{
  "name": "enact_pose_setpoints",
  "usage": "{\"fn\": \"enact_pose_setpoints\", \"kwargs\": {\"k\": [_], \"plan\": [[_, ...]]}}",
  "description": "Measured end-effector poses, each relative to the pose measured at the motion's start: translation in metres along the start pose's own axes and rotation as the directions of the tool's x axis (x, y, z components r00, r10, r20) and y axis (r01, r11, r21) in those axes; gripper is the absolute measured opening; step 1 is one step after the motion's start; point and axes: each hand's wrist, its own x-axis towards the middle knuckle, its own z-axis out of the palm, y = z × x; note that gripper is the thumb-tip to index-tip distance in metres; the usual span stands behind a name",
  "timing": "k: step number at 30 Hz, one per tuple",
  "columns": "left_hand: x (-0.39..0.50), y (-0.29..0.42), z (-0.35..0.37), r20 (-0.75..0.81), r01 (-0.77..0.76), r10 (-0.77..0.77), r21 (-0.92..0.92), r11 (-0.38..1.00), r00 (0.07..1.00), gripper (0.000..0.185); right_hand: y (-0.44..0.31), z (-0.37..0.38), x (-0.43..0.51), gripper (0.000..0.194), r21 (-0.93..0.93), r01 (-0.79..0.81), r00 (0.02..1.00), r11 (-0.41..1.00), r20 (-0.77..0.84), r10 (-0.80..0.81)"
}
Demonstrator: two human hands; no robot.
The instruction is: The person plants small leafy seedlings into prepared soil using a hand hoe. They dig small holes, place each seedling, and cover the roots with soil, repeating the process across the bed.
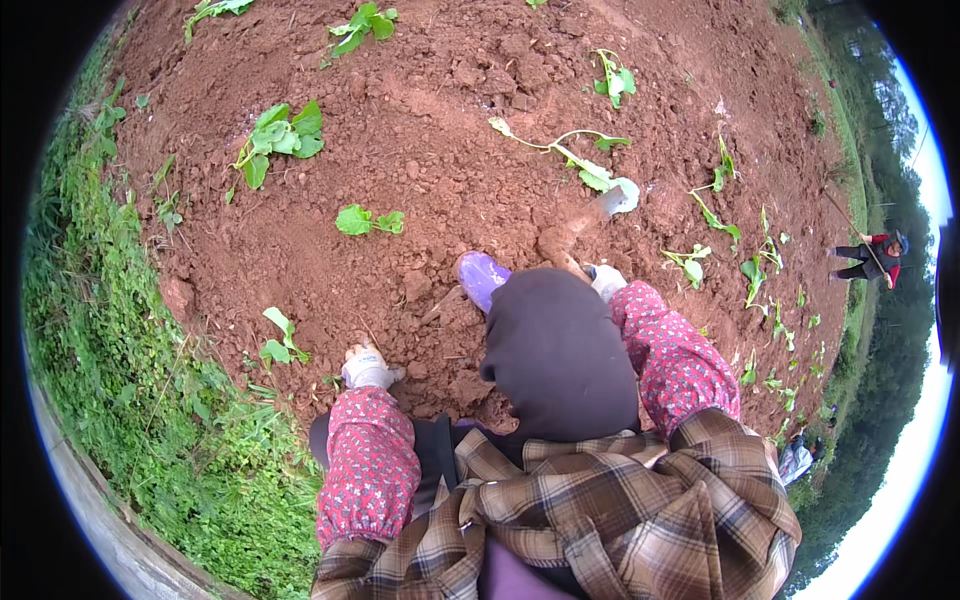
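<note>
My left hand [368,367], in a white work glove, is down at the loose red-brown soil [360,277]; its fingertips are hard to see, so I cannot tell whether it holds anything. Up and left of it lies a small leafy seedling [279,349]. My right hand [606,281], also gloved, is closed on the soil-caked handle of a hand tool with a metal blade [611,199], perhaps a small hoe. The blade touches the leaf of a long-stemmed, wilted seedling [592,174]. A purple boot [481,279] on my foot stands between my hands.
More seedlings [281,140] are spread over the soil, with a dense group at the right. Green weeds [172,450] border the left side, beside a pale paved edge [112,517]. At far right a person [874,259] holds a long pole; another person crouches lower down [799,457].
</note>
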Motion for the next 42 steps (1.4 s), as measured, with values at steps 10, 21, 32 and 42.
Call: {"fn": "enact_pose_setpoints", "kwargs": {"k": [10, 21, 32, 42], "plan": [[0.007, 0.006, 0.002, 0.023, 0.026, -0.028, 0.087, 0.996, 0.999, 0.114, -0.034, -0.196, -0.051, 0.059, 0.646, 0.092, 0.97, 0.758, -0.229, 0.077], [0.022, 0.029, -0.003, 0.113, 0.246, -0.259, 0.121, 0.962, 0.959, 0.12, -0.009, -0.304, 0.16, 0.055, 0.36, 0.406, 0.907, 0.84, -0.271, -0.322], [-0.158, 0.056, -0.073, -0.142, 0.04, -0.506, -0.942, 0.332, 0.851, 0.06, -0.028, -0.283, 0.26, 0.046, -0.587, 0.553, 0.665, 0.592, -0.118, -0.737], [-0.409, 0.104, 0.049, 0.308, 0.123, -0.938, -0.949, -0.29, 0.159, 0.055, -0.142, -0.196, 0.238, 0.047, -0.725, 0.689, 0.511, 0.001, 0.485, -0.71]]}}
